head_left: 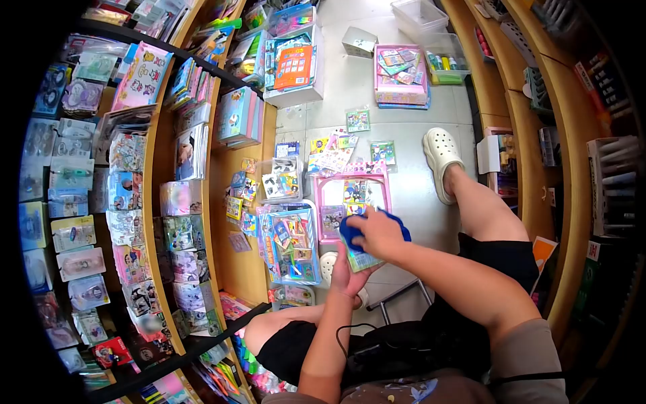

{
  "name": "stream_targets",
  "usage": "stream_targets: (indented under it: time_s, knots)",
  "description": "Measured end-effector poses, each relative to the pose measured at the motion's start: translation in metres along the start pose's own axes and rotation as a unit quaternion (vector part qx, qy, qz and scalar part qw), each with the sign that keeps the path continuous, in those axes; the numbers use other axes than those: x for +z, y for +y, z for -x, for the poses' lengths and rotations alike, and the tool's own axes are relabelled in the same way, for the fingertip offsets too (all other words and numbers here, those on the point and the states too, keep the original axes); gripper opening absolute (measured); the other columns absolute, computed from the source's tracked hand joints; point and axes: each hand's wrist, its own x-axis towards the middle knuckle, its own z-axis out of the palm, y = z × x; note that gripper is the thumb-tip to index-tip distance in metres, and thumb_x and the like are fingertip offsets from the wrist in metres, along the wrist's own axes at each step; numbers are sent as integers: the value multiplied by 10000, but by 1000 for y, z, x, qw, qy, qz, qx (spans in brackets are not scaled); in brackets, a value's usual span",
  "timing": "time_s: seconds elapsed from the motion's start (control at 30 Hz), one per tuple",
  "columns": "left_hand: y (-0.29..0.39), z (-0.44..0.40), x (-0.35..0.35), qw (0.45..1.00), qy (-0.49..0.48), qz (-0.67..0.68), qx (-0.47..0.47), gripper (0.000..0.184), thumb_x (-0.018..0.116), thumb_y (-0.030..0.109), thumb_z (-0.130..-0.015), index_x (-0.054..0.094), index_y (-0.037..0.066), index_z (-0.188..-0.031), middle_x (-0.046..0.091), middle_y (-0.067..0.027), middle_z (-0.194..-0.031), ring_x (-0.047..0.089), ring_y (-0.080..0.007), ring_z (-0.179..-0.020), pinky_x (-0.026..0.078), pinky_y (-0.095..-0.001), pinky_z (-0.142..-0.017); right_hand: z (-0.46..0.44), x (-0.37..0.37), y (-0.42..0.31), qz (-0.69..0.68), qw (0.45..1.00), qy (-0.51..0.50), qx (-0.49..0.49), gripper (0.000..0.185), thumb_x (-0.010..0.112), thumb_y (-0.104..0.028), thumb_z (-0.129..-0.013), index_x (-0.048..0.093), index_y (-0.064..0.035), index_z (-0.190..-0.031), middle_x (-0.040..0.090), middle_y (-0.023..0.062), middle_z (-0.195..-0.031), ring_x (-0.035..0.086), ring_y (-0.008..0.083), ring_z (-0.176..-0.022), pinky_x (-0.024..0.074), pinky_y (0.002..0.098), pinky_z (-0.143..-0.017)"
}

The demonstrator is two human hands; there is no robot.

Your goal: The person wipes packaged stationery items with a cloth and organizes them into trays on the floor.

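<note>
My left hand grips a small flat, shiny pack from below, with bluish-green and yellowish colours; its print is too small to read. Over the pack, my right hand presses a dark blue cloth against its upper part. Just beyond both hands lies a pink-framed bin with several colourful packs inside. To the left of my hands stands a light blue basket holding more small packs. A clear box with sticker-like packs sits behind that basket.
Shelves of hanging packs line the left, and wooden shelves the right. On the floor lie loose packs, a pink box, a white box and clear bins. My white clog is at the right.
</note>
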Motion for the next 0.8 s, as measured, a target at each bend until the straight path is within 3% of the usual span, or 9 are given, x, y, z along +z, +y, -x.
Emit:
stream_targets:
  time_s: [0.07,0.17,0.23,0.33,0.43,0.47,0.57,0.63,0.8]
  knots:
    - [-3,12,5,999,34,-28,-5,574,407,421,-911,269,59,-1335,434,-166,-1280,393,-354,-1215,331,-512,-995,-6,-4,5,-14,995,80,60,351,676,-209,-702,589,-201,-1043,508,156,-978,541,324,-919,476,417,-732]
    - [1,28,6,999,-22,-39,0,567,439,398,-904,284,58,-1329,434,-174,-1279,420,-366,-1190,322,-510,-1002,-22,5,25,-108,980,103,135,335,630,-218,-761,581,-152,-1085,557,172,-968,575,314,-873,480,402,-728]
    - [5,29,-2,997,18,-71,33,446,459,312,-913,377,49,-1264,517,-143,-1176,525,-301,-1073,410,-441,-932,-27,13,29,-257,954,101,117,329,597,-207,-797,571,-102,-1107,601,157,-916,599,273,-839,486,371,-712]
    - [6,19,-15,974,90,-181,106,314,483,197,-911,458,53,-1188,584,-61,-1025,582,-185,-933,482,-337,-811,-22,-5,15,-582,769,-126,232,274,544,-222,-848,570,-68,-1073,612,52,-864,585,133,-711,485,282,-642]
    - [-6,11,5,946,97,-229,207,388,450,273,-928,398,80,-1260,522,-71,-1160,532,-191,-1044,442,-324,-874,-11,-10,-5,-620,738,-175,201,271,535,-233,-857,566,-76,-1075,609,52,-883,587,128,-714,486,283,-640]
    - [-8,9,8,963,89,-168,193,425,436,322,-925,385,85,-1274,505,-80,-1189,521,-206,-1064,429,-341,-892,-12,-5,-5,-601,759,-175,179,329,558,-278,-837,555,-70,-1092,610,105,-932,604,189,-807,491,340,-699]
    - [-6,9,21,988,44,0,145,538,399,456,-909,354,94,-1305,465,-105,-1254,493,-251,-1108,390,-398,-937,-17,51,13,-238,971,38,-7,418,568,-343,-810,528,-77,-1130,570,190,-1032,589,293,-912,471,427,-774]
    - [2,19,46,990,-11,85,109,612,380,528,-889,346,89,-1313,455,-120,-1271,487,-286,-1116,367,-443,-957,4,19,-11,-136,988,-29,70,493,537,-397,-813,438,-136,-1220,501,250,-1055,557,417,-918,454,491,-783]
    - [21,6,10,990,100,23,94,515,406,412,-907,431,4,-1220,515,-166,-1182,490,-311,-1107,353,-480,-964,16,28,-16,-53,996,-71,19,429,537,-347,-831,425,-48,-1116,505,283,-999,569,434,-853,489,466,-673]
